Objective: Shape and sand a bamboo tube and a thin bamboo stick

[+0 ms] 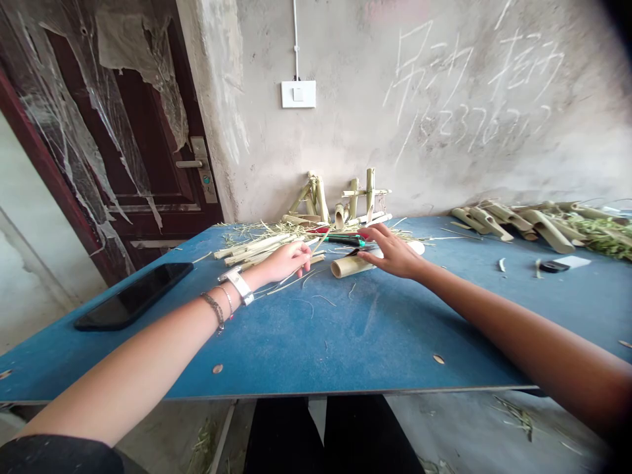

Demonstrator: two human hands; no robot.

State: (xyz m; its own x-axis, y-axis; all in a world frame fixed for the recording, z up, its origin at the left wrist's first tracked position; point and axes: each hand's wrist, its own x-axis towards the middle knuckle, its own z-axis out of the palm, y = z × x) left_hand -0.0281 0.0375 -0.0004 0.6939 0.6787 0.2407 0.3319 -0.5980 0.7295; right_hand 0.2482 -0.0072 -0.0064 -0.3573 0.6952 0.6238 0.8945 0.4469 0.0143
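My left hand (286, 261) is above the table's middle, fingers curled, with a thin bamboo strip (322, 239) pinched at the fingertips. Just to its right lies a short hollow bamboo tube (348, 266), its open end facing left. My right hand (390, 251) hovers over or rests on this tube, fingers stretched out and thumb apart; whether it touches the tube I cannot tell. A tool with a green and black handle (348, 240) lies behind the tube, partly covered by the right hand. Split bamboo sticks (261, 247) are piled behind my left hand.
A black phone (135, 296) lies on the blue table (316, 349) at left. Bamboo frames (316, 197) stand against the wall. At right are cut bamboo pieces (508, 220) and a small black-handled blade (565, 263). Shavings litter the back of the table.
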